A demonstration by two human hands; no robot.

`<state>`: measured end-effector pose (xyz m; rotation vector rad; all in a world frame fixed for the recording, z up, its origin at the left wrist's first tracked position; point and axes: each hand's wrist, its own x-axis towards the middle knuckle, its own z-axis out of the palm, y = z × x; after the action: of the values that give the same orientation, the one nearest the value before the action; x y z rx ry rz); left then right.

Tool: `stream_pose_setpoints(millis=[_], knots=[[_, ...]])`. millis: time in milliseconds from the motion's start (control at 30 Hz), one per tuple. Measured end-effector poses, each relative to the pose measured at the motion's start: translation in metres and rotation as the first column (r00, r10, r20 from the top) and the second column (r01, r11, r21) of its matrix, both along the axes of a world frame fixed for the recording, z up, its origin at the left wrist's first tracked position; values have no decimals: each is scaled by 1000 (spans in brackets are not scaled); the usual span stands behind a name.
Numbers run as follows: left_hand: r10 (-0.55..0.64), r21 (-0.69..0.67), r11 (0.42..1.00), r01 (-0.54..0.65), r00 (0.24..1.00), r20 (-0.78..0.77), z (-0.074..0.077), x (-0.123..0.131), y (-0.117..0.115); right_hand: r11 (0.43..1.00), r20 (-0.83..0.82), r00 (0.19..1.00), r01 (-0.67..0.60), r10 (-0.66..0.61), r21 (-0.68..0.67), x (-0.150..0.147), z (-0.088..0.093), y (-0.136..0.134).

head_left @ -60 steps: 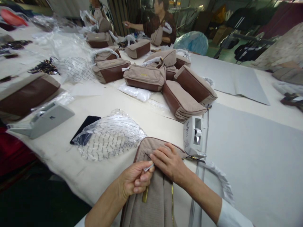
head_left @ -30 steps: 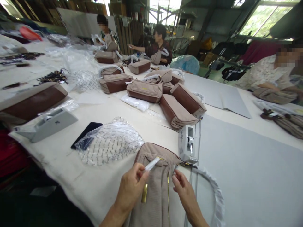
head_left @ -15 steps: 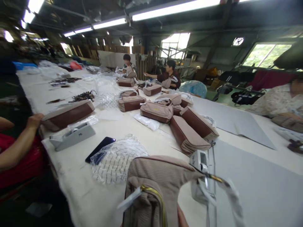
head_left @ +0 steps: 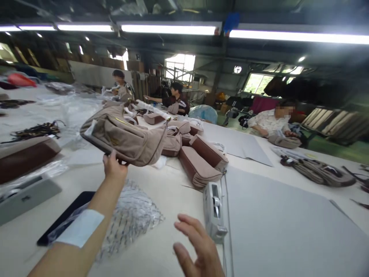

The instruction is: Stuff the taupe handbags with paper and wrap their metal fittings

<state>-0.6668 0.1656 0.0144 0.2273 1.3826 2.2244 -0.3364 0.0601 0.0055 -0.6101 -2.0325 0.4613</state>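
My left hand grips the lower edge of a taupe handbag and holds it up, tilted, over the table. The bag has a gold zip and a front pocket; its wrapped strap hangs behind it. A pale patch lies on my left forearm. Nothing is in my right hand, whose fingers are apart above the table, just left of a grey tape dispenser. Beneath my left arm lie a crinkled clear plastic bag and a dark flat phone or tablet.
More taupe bags with brown bases lie beyond the dispenser. A second tape dispenser and another bag are at left. Grey sheets cover the right side. Co-workers sit across the table, one in a patterned shirt.
The handbag has moved from close in front of me to farther out and left. My right hand now shows, open. The view has swung to the right.
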Motion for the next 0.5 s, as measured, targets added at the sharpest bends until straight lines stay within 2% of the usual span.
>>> stream_pose_setpoints(millis=[33, 67, 100, 167, 200, 233, 267, 333, 433, 500], knots=[[-14, -51, 999, 14, 1000, -1, -6, -3, 10, 988, -12, 998, 57, -59, -145, 12, -9, 18], [-38, -110, 993, 38, 999, 3, -17, -3, 16, 941, -32, 991, 115, -132, -317, 25, -16, 37], [-60, -173, 983, 59, 998, 3, -31, 0, 19, 845, -65, 973, 158, -221, -511, 40, -23, 59], [-107, -284, 954, 100, 994, -9, -65, 12, 19, 541, -123, 890, 153, -438, -827, 72, -36, 105], [-112, -333, 938, 97, 993, -27, -81, 18, 17, 402, -147, 819, 109, -555, -909, 87, -43, 129], [-120, -369, 925, 94, 992, -47, -96, 23, 15, 324, -143, 772, 86, -620, -942, 101, -50, 151], [-122, -397, 914, 85, 990, -68, -107, 26, 14, 266, -139, 727, 63, -673, -962, 113, -58, 172], [-130, -432, 899, 70, 986, -109, -119, 25, 12, 192, -110, 672, 49, -733, -980, 129, -75, 211], [-166, -450, 890, 71, 971, -175, -120, 8, 15, 90, -61, 602, 19, -796, -996, 138, -98, 260], [-222, -479, 873, 89, 948, -229, -120, -5, 13, 50, -45, 567, -7, -823, -999, 135, -111, 289]])
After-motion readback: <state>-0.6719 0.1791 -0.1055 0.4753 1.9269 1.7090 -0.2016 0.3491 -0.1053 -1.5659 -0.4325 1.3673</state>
